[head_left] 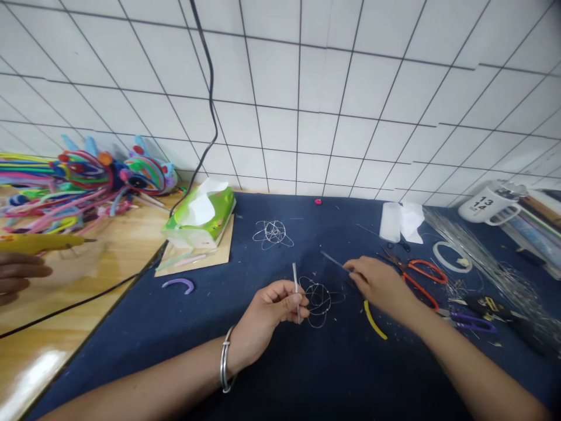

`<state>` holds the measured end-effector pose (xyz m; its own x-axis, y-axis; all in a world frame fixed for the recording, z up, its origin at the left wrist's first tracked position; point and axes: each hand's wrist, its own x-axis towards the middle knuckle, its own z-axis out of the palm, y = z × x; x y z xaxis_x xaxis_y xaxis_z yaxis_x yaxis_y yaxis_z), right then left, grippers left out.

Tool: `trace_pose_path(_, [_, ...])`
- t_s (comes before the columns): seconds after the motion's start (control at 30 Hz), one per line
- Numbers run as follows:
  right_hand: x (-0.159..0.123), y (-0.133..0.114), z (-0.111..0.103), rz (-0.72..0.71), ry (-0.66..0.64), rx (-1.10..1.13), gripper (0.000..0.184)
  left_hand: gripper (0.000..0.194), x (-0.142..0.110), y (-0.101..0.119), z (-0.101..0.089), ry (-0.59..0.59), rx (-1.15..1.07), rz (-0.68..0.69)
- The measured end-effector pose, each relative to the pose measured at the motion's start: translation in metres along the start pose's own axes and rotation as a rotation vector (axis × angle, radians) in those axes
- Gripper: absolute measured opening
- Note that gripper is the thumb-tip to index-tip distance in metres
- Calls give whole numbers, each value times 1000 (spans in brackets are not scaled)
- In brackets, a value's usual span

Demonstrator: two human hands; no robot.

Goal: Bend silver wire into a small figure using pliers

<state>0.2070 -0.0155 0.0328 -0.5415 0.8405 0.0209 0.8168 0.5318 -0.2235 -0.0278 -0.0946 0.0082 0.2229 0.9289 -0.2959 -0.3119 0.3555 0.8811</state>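
Observation:
My left hand (275, 310) is closed in a pinch on a small bundle of thin, pale translucent sticks (295, 278), held upright. Beside its fingertips, a loose tangle of thin wire (319, 298) lies on the dark blue mat (272, 368). To the right, my right hand (379, 286) reaches low over the mat, fingertips closed on the near end of a thin greyish stick (333, 259). A curved yellow handle (374, 321) shows just below that hand; the rest of its tool is hidden. Another wire tangle (273, 233) lies farther back.
Orange-handled scissors (427, 275), purple-handled scissors (473, 321) and a wire bundle (460, 234) lie at right, near a white mug (488, 204). A tissue pack (201, 216) stands at left. Another person's hand (21, 278) holds a yellow glue gun (41, 242) there.

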Motion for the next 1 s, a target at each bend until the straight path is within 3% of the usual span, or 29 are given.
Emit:
trace_pose_path(0.17, [1,74,-35,284,21,-239,30,15,1,-1,0,-14,24,-11])
trace_pose_path(0.3, [-9,127,-52,363,-73,-246,22,15,1,-1,0,-38,26,-10])
trace_pose_path(0.4, [-11,148,-47,374,-143,-224,18,15,2,-2,0,-41,27,-11])
trace_pose_path(0.6, [-7,160,-30,350,-223,-167,14,14,3,-3,-2,-58,28,9])
trace_pose_path(0.83, [-17,146,-39,209,-419,41,12,14,5,-5,-4,-79,42,2])
trace_pose_path(1.0, [-15,151,-37,236,-390,48,15,15,5,-6,-5,-72,38,-3])
